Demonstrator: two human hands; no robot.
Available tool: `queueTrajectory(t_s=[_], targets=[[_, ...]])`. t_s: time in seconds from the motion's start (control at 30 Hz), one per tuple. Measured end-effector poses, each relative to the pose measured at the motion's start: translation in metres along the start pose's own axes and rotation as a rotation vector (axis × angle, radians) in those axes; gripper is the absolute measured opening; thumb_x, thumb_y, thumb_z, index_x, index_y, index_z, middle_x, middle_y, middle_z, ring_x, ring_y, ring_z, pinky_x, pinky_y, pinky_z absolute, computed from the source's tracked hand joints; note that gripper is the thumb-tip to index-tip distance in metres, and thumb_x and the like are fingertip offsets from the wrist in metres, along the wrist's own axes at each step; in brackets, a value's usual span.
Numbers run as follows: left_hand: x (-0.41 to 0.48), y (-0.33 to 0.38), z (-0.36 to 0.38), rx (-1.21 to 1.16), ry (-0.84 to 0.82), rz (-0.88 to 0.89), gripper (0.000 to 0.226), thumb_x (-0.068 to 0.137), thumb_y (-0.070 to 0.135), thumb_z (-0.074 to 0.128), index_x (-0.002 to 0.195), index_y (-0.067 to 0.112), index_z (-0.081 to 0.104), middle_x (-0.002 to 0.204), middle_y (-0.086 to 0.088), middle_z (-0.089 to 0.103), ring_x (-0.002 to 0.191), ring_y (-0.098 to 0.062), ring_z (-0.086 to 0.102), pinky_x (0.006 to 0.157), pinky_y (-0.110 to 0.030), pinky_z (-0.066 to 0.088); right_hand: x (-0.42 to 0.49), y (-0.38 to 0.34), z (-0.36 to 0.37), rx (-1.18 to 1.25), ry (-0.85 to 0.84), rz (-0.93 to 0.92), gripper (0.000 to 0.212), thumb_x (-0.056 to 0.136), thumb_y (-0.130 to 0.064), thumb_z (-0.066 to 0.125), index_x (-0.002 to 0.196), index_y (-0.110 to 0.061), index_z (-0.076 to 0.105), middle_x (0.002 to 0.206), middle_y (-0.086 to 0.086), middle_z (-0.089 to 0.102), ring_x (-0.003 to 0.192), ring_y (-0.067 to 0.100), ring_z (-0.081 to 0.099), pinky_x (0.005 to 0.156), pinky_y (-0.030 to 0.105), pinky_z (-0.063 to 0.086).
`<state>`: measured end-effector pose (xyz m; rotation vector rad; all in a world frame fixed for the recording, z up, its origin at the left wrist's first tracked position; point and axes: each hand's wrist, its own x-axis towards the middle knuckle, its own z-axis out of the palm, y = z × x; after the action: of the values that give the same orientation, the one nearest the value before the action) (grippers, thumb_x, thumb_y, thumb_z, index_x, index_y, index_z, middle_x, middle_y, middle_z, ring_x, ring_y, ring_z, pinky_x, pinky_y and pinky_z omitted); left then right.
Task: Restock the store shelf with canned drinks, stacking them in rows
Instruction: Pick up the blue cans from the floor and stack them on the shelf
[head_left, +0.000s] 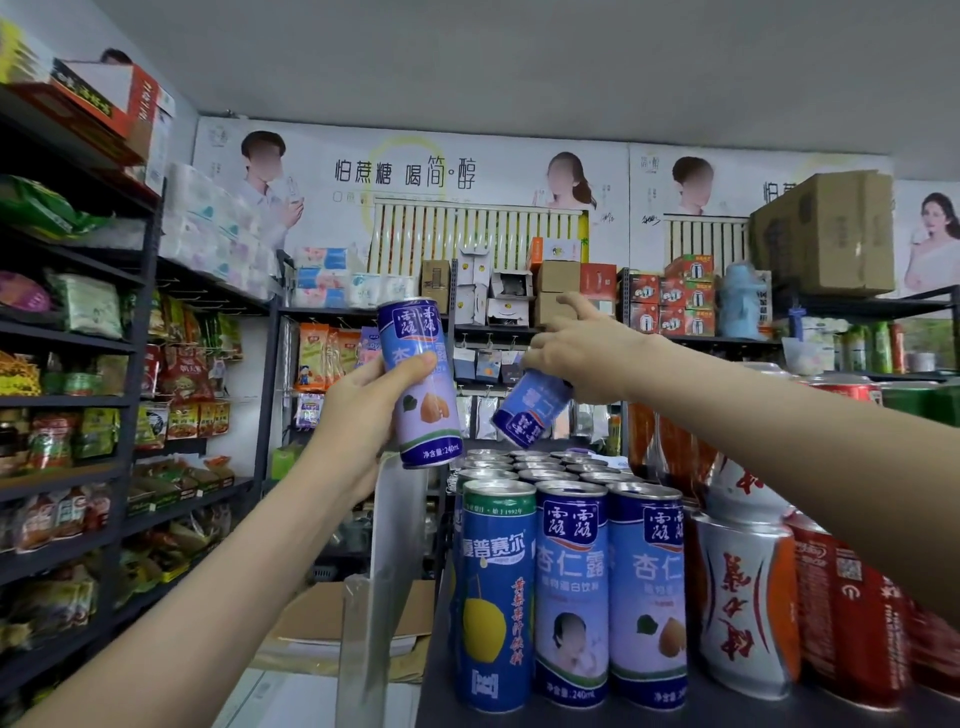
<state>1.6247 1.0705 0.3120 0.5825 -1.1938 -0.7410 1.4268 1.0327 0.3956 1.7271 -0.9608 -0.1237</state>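
Above the dark shelf (727, 719), hands (358, 415) (582, 353) grip two glossy cylindrical cans (428, 421) (530, 410).

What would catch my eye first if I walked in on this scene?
Two raised hands mid-frame: the left hand grips a blue can nearly upright, while the right hand holds a second blue can tilted, top downward. Below them, standing cans fill the shelf in rows, blue at the front, red cans to the right.
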Motion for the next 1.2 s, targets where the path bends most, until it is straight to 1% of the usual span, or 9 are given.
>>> queueTrajectory(t_s=[0.1, 0.2, 0.3, 0.37, 0.47, 0.67, 0.9, 1.1, 1.2], targets=[[0.006, 0.000, 0.002, 0.043, -0.009, 0.013, 0.018, 0.082, 0.028, 0.068, 0.098, 0.021, 0.067, 0.083, -0.002, 0.074, 0.068, -0.015, 0.068, 0.078, -0.037, 0.054, -0.003, -0.002, 0.002, 0.240, 0.027, 0.190, 0.032, 0.086, -0.021, 0.060, 0.117, -0.016, 0.052, 0.113, 0.004, 0.058, 0.109, 0.026, 0.051, 0.095, 0.039, 0.037], [0.009, 0.002, 0.007, 0.049, -0.020, 0.017, 0.016, 0.081, 0.029, 0.070, 0.096, 0.023, 0.068, 0.095, -0.006, 0.073, 0.081, -0.021, 0.066, 0.089, -0.042, 0.049, -0.004, -0.007, 0.000, 0.604, 0.061, 0.358, 0.017, 0.081, -0.015, 0.063, 0.092, -0.011, 0.050, 0.092, 0.006, 0.055, 0.088, 0.026, 0.056, 0.067, 0.031, 0.047], [0.013, 0.001, 0.011, 0.063, -0.047, -0.002, 0.020, 0.081, 0.031, 0.069, 0.098, 0.021, 0.067, 0.092, -0.005, 0.073, 0.076, -0.017, 0.067, 0.082, -0.036, 0.052, -0.004, -0.013, -0.002, 0.942, 0.064, 0.479, 0.021, 0.079, -0.019, 0.070, 0.082, -0.011, 0.050, 0.077, 0.002, 0.050, 0.068, 0.017, 0.053, 0.050, 0.022, 0.040], [0.015, 0.000, 0.014, 0.050, -0.072, -0.005, 0.018, 0.082, 0.028, 0.068, 0.098, 0.019, 0.066, 0.084, -0.002, 0.074, 0.068, -0.013, 0.068, 0.071, -0.029, 0.055, -0.003, -0.017, -0.003, 1.278, 0.077, 0.568, 0.024, 0.076, -0.018, 0.074, 0.079, -0.013, 0.050, 0.077, 0.002, 0.052, 0.061, 0.013, 0.052, 0.049, 0.020, 0.041], [0.019, -0.003, 0.019, 0.093, -0.101, -0.004, 0.017, 0.084, 0.025, 0.067, 0.099, 0.016, 0.066, 0.090, -0.004, 0.073, 0.070, -0.013, 0.068, 0.066, -0.022, 0.057, -0.006, -0.022, -0.002, 1.653, 0.064, 0.716, 0.033, 0.075, -0.014, 0.077, 0.098, -0.007, 0.053, 0.087, 0.010, 0.061, 0.062, 0.018, 0.058, 0.050, 0.024, 0.047], [0.029, -0.011, 0.028, 0.227, -0.163, -0.001, 0.008, 0.084, 0.019, 0.069, 0.090, 0.015, 0.068, 0.083, -0.002, 0.074, 0.069, -0.013, 0.069, 0.062, -0.020, 0.056, -0.013, -0.037, 0.007, 1.910, -0.055, 0.775, 0.020, 0.082, -0.004, 0.068, 0.094, -0.007, 0.052, 0.071, 0.008, 0.061, 0.043, 0.012, 0.054, 0.041, 0.017, 0.042], [0.041, -0.024, 0.031, 0.309, -0.197, 0.000, 0.007, 0.086, 0.016, 0.066, 0.092, 0.014, 0.067, 0.087, -0.002, 0.073, 0.075, -0.016, 0.069, 0.071, -0.026, 0.056, -0.005, -0.042, 0.021, 2.020, -0.044, 0.834, 0.038, 0.081, -0.006, 0.070, 0.114, -0.003, 0.054, 0.091, 0.014, 0.068, 0.063, 0.021, 0.062, 0.048, 0.022, 0.048], [0.041, -0.025, 0.033, 0.311, -0.239, -0.009, 0.008, 0.088, 0.018, 0.063, 0.094, 0.013, 0.066, 0.087, -0.003, 0.072, 0.067, -0.010, 0.068, 0.057, -0.017, 0.052, -0.008, -0.042, 0.023, 1.998, -0.030, 0.822, 0.046, 0.077, -0.009, 0.075, 0.117, -0.001, 0.053, 0.107, 0.022, 0.068, 0.080, 0.026, 0.060, 0.071, 0.036, 0.052], [0.042, -0.024, 0.032, 0.320, -0.240, 0.000, 0.007, 0.088, 0.018, 0.063, 0.092, 0.013, 0.066, 0.084, -0.003, 0.072, 0.069, -0.012, 0.068, 0.061, -0.020, 0.053, -0.012, -0.042, 0.020, 2.003, -0.030, 0.803, 0.046, 0.075, -0.009, 0.076, 0.115, -0.002, 0.055, 0.107, 0.021, 0.068, 0.084, 0.030, 0.066, 0.073, 0.038, 0.054]])
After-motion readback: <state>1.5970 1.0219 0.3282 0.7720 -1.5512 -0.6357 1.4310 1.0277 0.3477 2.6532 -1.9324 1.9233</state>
